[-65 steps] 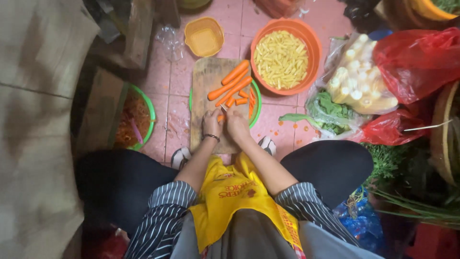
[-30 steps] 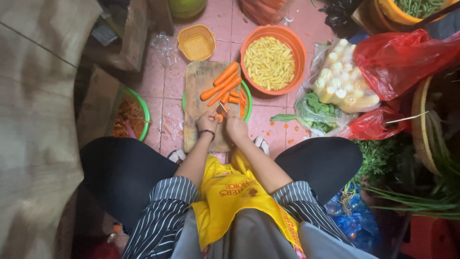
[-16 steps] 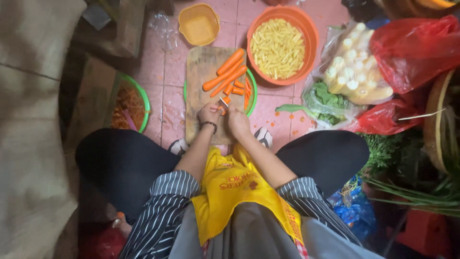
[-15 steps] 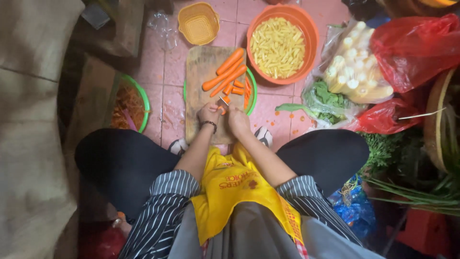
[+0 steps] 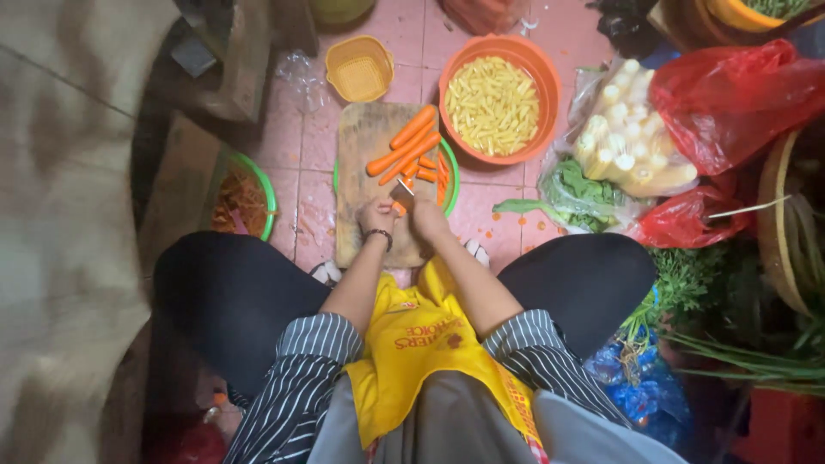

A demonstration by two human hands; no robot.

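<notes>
Cutting carrots on a wooden cutting board (image 5: 368,150) laid on the pink tiled floor (image 5: 301,180), centre of the frame. Left hand (image 5: 376,216) curled down over a short carrot piece (image 5: 400,207), pinning it to the board. Right hand (image 5: 427,216) closed around a knife (image 5: 406,188), blade small and partly hidden, tip just above the piece.

To do this well, probably: keep left fingertips tucked back from the blade, hold the piece flat so no rolling, cut straight down in even strokes, push finished bits aside toward the pile.

Whole carrots (image 5: 406,148) bright orange, peeled, long and tapering, lying slantwise across the upper half of the board; shorter cut sticks (image 5: 427,168) beside them, spilling toward a green-rimmed plate (image 5: 450,176) under the board's right edge.

Above right, orange bowl (image 5: 538,69) full of pale yellow strips. Upper centre, small yellow basket (image 5: 359,69). Left of centre, green-rimmed bowl (image 5: 268,185) with orange peelings.
</notes>
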